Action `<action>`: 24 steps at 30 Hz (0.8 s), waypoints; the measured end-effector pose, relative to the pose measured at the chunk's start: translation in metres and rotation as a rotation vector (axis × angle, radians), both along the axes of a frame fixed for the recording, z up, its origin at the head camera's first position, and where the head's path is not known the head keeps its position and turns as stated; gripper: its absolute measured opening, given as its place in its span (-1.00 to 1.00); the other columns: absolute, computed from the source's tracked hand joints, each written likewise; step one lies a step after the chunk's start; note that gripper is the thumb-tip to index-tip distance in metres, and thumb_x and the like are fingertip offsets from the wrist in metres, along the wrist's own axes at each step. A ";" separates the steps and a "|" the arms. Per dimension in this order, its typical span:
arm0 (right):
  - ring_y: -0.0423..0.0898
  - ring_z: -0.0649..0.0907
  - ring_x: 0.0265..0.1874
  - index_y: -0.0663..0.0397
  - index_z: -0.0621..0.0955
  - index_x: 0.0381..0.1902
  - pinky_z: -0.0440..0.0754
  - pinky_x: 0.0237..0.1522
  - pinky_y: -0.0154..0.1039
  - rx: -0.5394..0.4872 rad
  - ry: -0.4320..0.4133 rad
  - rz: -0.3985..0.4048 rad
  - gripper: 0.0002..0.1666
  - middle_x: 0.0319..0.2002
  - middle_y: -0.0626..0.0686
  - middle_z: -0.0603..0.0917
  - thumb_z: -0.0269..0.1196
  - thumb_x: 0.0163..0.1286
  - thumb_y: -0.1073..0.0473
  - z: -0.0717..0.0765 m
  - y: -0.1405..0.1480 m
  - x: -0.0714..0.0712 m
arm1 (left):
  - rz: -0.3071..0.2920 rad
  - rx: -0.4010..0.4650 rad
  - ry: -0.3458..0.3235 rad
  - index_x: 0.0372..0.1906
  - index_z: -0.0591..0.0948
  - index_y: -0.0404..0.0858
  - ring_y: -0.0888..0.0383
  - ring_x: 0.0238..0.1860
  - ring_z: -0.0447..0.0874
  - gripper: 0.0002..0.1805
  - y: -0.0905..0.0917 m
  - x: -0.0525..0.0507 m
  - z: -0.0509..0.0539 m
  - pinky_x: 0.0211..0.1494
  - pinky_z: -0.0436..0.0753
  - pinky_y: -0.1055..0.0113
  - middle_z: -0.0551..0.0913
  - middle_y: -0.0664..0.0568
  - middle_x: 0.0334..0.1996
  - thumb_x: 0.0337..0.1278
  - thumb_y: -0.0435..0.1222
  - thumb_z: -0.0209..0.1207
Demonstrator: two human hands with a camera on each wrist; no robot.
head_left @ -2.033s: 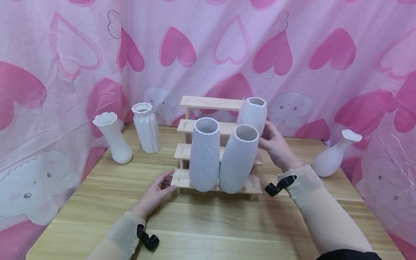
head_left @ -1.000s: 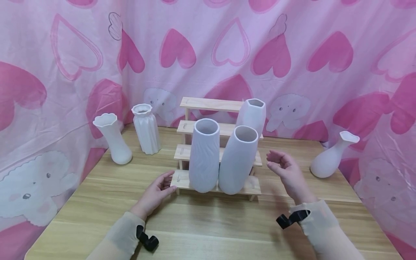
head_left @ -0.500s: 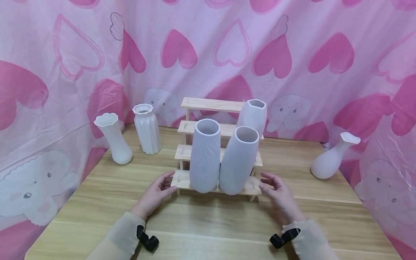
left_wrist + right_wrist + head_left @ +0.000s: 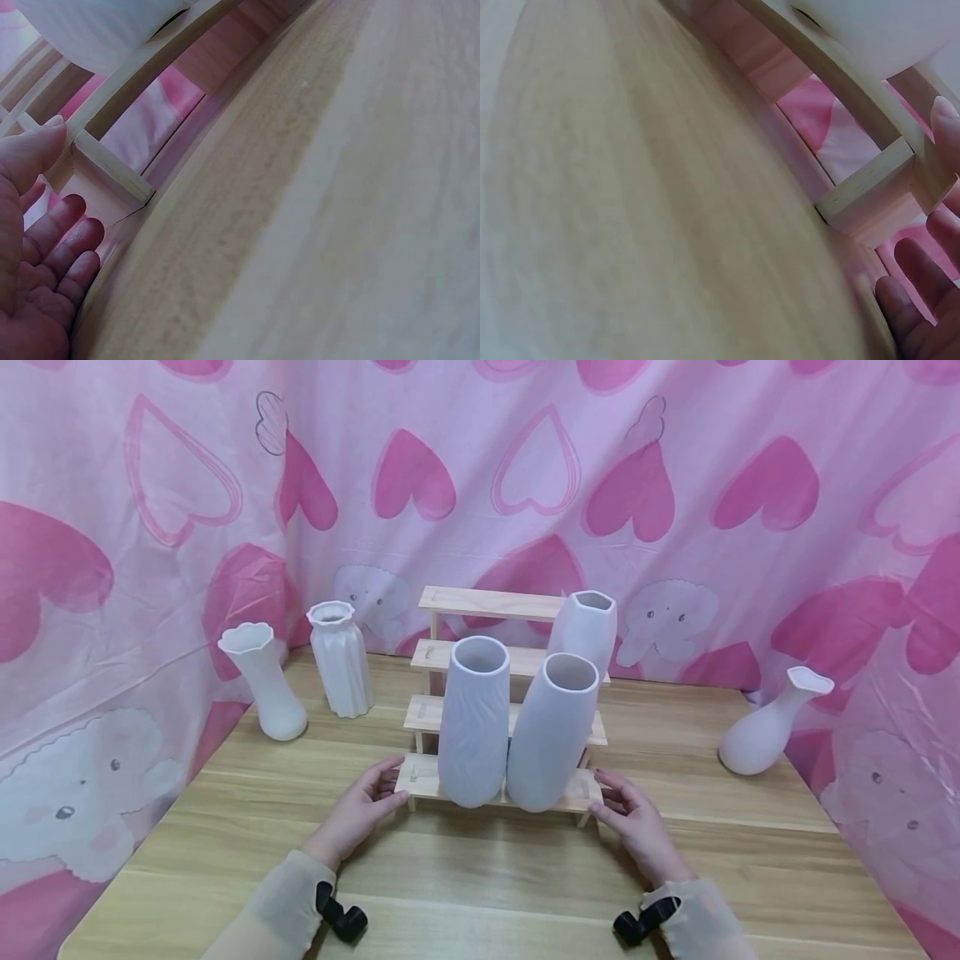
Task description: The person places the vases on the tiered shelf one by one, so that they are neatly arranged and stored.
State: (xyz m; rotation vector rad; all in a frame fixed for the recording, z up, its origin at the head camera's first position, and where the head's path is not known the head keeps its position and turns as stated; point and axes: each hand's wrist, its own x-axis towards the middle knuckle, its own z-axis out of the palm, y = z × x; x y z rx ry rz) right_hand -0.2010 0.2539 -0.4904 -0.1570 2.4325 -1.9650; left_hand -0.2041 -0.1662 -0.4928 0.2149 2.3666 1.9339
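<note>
A stepped wooden display stand (image 4: 491, 602) with several tiers is in the middle of the table. My left hand (image 4: 358, 810) holds the left end of its lowest step, thumb (image 4: 39, 150) at the front corner and fingers beside and below. Similarly, my right hand (image 4: 636, 828) holds that step's right end, with its thumb (image 4: 945, 124) against the corner. Two tall white vases occupy the lower part: a wavy-textured vase (image 4: 474, 735) on the left and a smooth leaning-looking vase (image 4: 547, 747) on the right. Behind them is a vase with an angular mouth (image 4: 585, 631); its base is hidden.
Two white vases, one flared (image 4: 270, 689) and one pleated (image 4: 341, 668), stand at the table's back left. A narrow-necked white vase (image 4: 765, 731) is near the right edge. A pink heart-patterned curtain (image 4: 465, 460) closes off the back and sides of the wooden table (image 4: 465, 893).
My right hand has left the angular-mouthed vase, come down toward me and taken the right end of the lowest step. My left hand has stayed on the left end. The vases have not moved.
</note>
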 end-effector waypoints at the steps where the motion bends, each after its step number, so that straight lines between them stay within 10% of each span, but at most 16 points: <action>1: -0.32 0.52 -0.01 0.30 0.36 0.32 0.51 -0.02 -0.44 0.005 0.004 0.003 -0.32 0.36 0.21 0.28 0.31 0.29 0.26 -0.001 0.000 0.000 | 0.000 0.001 0.000 0.39 0.29 -0.24 -0.01 0.12 0.44 -0.31 0.000 0.000 0.000 0.21 0.43 0.31 0.48 -0.18 0.11 0.17 -0.31 0.27; 24: -0.31 0.52 0.01 0.23 0.37 0.35 0.52 -0.02 -0.43 -0.007 0.012 -0.002 -0.31 0.38 0.18 0.28 0.31 0.29 0.23 -0.006 0.002 0.002 | 0.032 0.038 -0.046 0.40 0.28 -0.21 -0.05 0.19 0.39 -0.36 -0.003 0.000 0.002 0.20 0.42 0.23 0.42 -0.19 0.22 0.26 -0.24 0.20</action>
